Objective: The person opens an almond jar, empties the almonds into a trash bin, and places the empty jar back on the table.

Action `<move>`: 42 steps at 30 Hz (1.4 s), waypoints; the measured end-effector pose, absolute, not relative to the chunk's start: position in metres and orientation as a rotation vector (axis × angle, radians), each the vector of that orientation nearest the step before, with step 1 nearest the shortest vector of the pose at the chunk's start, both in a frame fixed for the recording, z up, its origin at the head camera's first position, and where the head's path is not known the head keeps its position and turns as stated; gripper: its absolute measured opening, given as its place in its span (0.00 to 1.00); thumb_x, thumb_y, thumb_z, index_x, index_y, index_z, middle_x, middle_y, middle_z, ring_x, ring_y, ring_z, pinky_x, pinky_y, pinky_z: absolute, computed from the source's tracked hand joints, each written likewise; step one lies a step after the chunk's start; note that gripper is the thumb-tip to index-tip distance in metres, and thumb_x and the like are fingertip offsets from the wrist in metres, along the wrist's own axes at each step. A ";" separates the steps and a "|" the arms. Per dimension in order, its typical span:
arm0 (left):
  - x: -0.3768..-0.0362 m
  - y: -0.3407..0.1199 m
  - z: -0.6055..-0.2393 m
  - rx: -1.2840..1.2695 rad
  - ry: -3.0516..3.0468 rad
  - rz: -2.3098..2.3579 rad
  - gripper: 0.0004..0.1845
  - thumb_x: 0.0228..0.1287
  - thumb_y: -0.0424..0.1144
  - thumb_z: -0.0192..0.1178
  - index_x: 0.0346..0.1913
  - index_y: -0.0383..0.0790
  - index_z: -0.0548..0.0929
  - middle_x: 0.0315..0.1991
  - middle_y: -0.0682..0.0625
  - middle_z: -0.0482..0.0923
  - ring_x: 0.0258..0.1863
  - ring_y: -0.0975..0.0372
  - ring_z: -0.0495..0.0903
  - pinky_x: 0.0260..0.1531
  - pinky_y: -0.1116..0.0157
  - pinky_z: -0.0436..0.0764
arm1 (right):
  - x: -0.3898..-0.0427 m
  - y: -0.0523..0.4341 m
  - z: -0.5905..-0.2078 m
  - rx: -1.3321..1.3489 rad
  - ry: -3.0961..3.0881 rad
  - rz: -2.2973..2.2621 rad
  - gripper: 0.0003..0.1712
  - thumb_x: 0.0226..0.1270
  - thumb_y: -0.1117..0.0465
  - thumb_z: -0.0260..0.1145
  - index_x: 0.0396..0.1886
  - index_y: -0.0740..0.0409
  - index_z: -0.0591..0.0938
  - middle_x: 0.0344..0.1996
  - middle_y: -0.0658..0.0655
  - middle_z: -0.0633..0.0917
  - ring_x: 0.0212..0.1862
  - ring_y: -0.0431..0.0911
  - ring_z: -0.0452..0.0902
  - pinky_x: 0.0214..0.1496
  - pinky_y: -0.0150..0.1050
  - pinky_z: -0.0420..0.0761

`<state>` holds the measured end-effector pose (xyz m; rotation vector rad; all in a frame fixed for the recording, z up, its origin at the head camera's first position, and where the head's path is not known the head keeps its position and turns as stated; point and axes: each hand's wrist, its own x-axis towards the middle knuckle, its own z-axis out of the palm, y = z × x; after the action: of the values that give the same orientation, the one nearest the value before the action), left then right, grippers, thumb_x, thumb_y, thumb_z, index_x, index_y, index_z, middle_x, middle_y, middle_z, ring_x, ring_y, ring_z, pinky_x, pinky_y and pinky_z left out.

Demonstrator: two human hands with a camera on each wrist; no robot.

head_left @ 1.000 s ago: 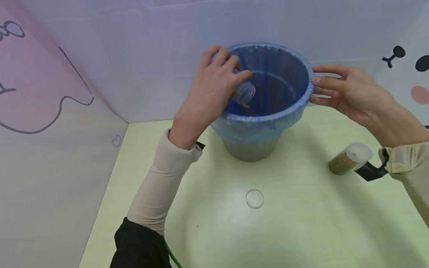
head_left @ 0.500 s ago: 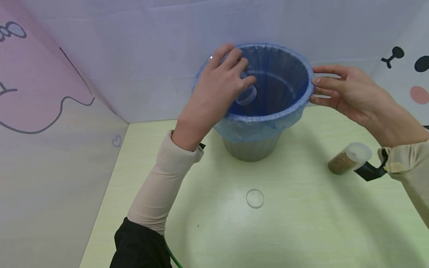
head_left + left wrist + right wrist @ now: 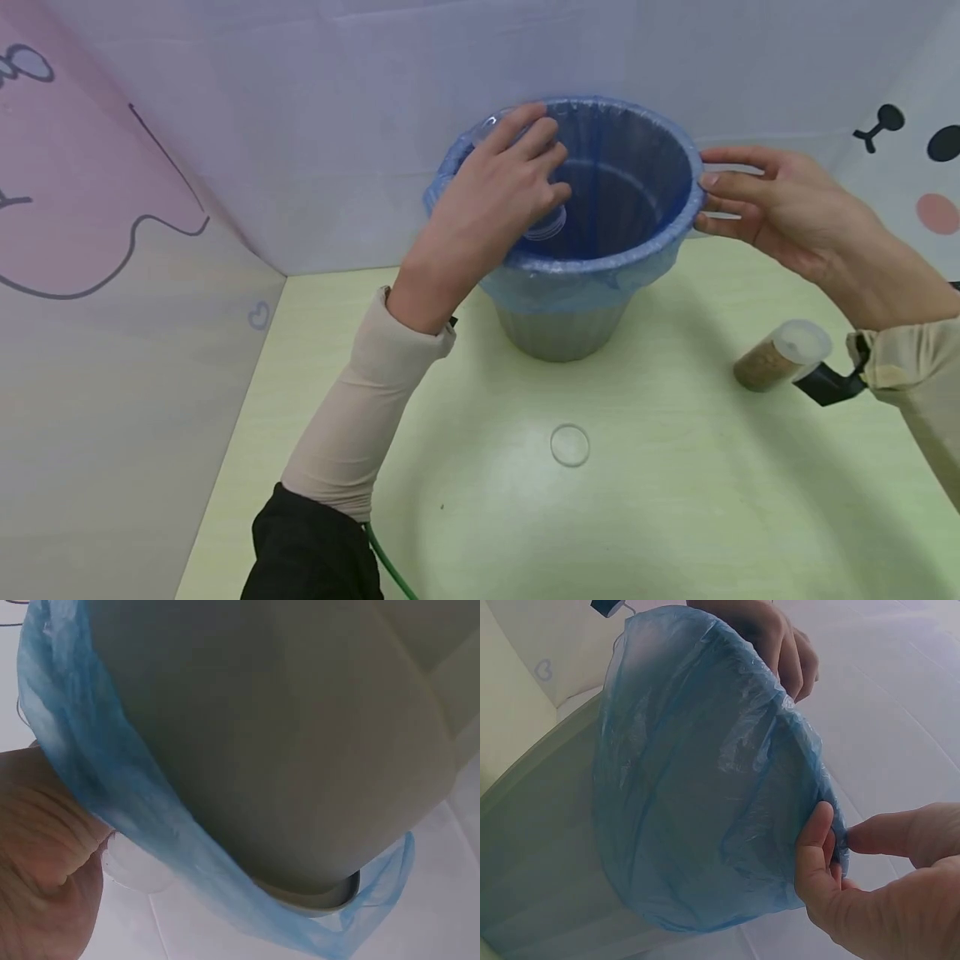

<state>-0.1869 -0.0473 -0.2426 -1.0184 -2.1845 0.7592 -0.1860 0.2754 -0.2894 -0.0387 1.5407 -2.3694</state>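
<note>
My left hand [image 3: 498, 192] grips a clear plastic jar [image 3: 547, 225] over the left part of a grey bin [image 3: 566, 333]. The jar tips mouth-down inside the rim, and the fingers hide most of it. A thin blue bin bag [image 3: 637, 271] lines the bin and folds over its rim. At the bin's right side, my right hand [image 3: 802, 208] pinches the bagged rim between thumb and fingers; the right wrist view shows this pinch on the bag [image 3: 697, 772] closely. In the left wrist view, the bin wall [image 3: 285, 735] covers much of the frame.
A second clear jar [image 3: 780, 354] with brown contents and a whitish lid stands on the table [image 3: 487, 533] by the right sleeve. A clear ring [image 3: 570, 445] lies in front of the bin. A pale printed cloth wall [image 3: 337, 125] rises close behind the bin.
My left hand has shifted slightly right, and the jar's mouth points further down into the bin. The brown bit at its mouth is no longer visible. The right hand stays put.
</note>
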 end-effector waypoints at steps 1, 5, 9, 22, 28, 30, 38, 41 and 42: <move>-0.187 -0.047 -0.242 -1.026 -2.186 0.746 0.37 0.76 0.13 0.31 0.52 0.50 0.88 0.54 0.51 0.82 0.67 0.54 0.73 0.81 0.57 0.59 | -0.186 0.276 -0.289 -0.037 1.537 -2.374 0.22 0.77 0.74 0.58 0.66 0.57 0.76 0.52 0.59 0.87 0.45 0.51 0.90 0.44 0.43 0.90; -0.187 -0.051 -0.241 -1.052 -2.205 0.627 0.37 0.77 0.15 0.31 0.54 0.52 0.88 0.55 0.51 0.83 0.65 0.53 0.74 0.81 0.57 0.59 | -0.186 0.276 -0.290 -0.034 1.517 -2.388 0.22 0.77 0.75 0.57 0.66 0.58 0.76 0.53 0.59 0.87 0.45 0.51 0.90 0.44 0.43 0.90; -0.187 -0.058 -0.238 -1.071 -2.253 0.449 0.35 0.77 0.17 0.34 0.57 0.56 0.87 0.57 0.51 0.82 0.65 0.52 0.74 0.80 0.55 0.60 | -0.187 0.275 -0.290 -0.018 1.517 -2.387 0.22 0.77 0.75 0.58 0.65 0.57 0.77 0.52 0.59 0.87 0.45 0.51 0.90 0.44 0.43 0.90; -0.183 -0.065 -0.231 -1.094 -2.530 0.106 0.33 0.63 0.49 0.75 0.68 0.48 0.75 0.60 0.52 0.82 0.64 0.52 0.72 0.69 0.49 0.66 | -0.187 0.276 -0.289 -0.015 1.524 -2.386 0.21 0.77 0.74 0.58 0.65 0.57 0.77 0.52 0.59 0.87 0.45 0.51 0.90 0.44 0.43 0.90; -0.183 -0.064 -0.228 -1.068 -2.637 0.105 0.33 0.63 0.57 0.73 0.64 0.47 0.73 0.61 0.53 0.81 0.63 0.52 0.73 0.66 0.50 0.69 | -0.186 0.276 -0.289 -0.012 1.534 -2.383 0.22 0.77 0.74 0.58 0.66 0.56 0.76 0.52 0.59 0.87 0.45 0.51 0.90 0.43 0.43 0.90; -0.183 -0.065 -0.228 -1.091 -2.647 0.088 0.34 0.64 0.59 0.71 0.66 0.47 0.75 0.62 0.52 0.80 0.62 0.51 0.73 0.63 0.50 0.71 | -0.185 0.276 -0.288 -0.012 1.542 -2.379 0.22 0.77 0.73 0.58 0.66 0.56 0.76 0.52 0.59 0.87 0.45 0.50 0.90 0.43 0.43 0.90; -0.182 -0.068 -0.225 -1.129 -2.705 -0.015 0.35 0.70 0.62 0.64 0.71 0.45 0.77 0.60 0.48 0.76 0.54 0.52 0.72 0.56 0.53 0.76 | -0.184 0.275 -0.287 -0.011 1.536 -2.380 0.22 0.77 0.73 0.58 0.66 0.57 0.77 0.51 0.59 0.87 0.44 0.51 0.90 0.44 0.43 0.90; -0.181 -0.068 -0.224 -1.120 -2.724 -0.016 0.35 0.71 0.62 0.63 0.71 0.44 0.77 0.59 0.48 0.77 0.53 0.52 0.73 0.55 0.54 0.76 | -0.184 0.274 -0.286 -0.012 1.548 -2.376 0.22 0.77 0.73 0.59 0.66 0.56 0.76 0.51 0.59 0.87 0.44 0.51 0.90 0.44 0.43 0.90; -0.181 -0.068 -0.224 -1.116 -2.729 -0.008 0.34 0.71 0.62 0.63 0.70 0.44 0.78 0.59 0.48 0.77 0.54 0.52 0.73 0.55 0.54 0.76 | -0.185 0.274 -0.286 -0.013 1.551 -2.375 0.22 0.77 0.73 0.59 0.66 0.56 0.76 0.51 0.59 0.87 0.44 0.51 0.90 0.44 0.43 0.90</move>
<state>-0.1811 -0.0682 -0.2242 -1.1156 -2.7291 -0.0084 -0.1847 0.2740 -0.2864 -0.0131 1.5511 -2.3746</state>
